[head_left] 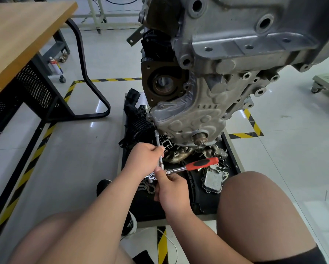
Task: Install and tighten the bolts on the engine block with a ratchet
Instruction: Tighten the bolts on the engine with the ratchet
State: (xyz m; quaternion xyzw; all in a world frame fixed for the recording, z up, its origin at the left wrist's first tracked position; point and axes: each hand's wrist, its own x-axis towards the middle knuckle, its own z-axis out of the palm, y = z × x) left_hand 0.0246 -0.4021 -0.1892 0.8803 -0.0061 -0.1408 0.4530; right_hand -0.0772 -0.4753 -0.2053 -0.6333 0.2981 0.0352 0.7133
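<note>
**Extension bar steadied on a low bolt, ratchet pinched at its head**

Curled round the thin extension bar with the fingers of the left hand, on its lower half, probably to keep the bar in line with the bolt hole. Pinched at the head of the ratchet by the thumb and curled fingers of the right hand, right at the joint of bar and ratchet. Done so, it seems, to press the joint together, or to turn by the head on a bolt not yet tight.

Touched by no hand: the red and black handle, pointing to the right above the black tray.

Held nearly upright, the bar, with its socket up against the lower left edge of the engine block, just beside the grey front cover. Cut off at the top by the frame edge, the block; its support not visible.

Hidden: the bolt itself, inside the socket, so no telling how deep in the thread. Hidden too: the fingertips of the right hand under the ratchet head.

Hard to make out: the small loose parts in the tray, with 1 chain below the hands and 1 flat grey housing to the right. Any spare bolts among them: cannot tell. Judging from the open holes along the cover edge, probably several bolts not yet installed.
</note>
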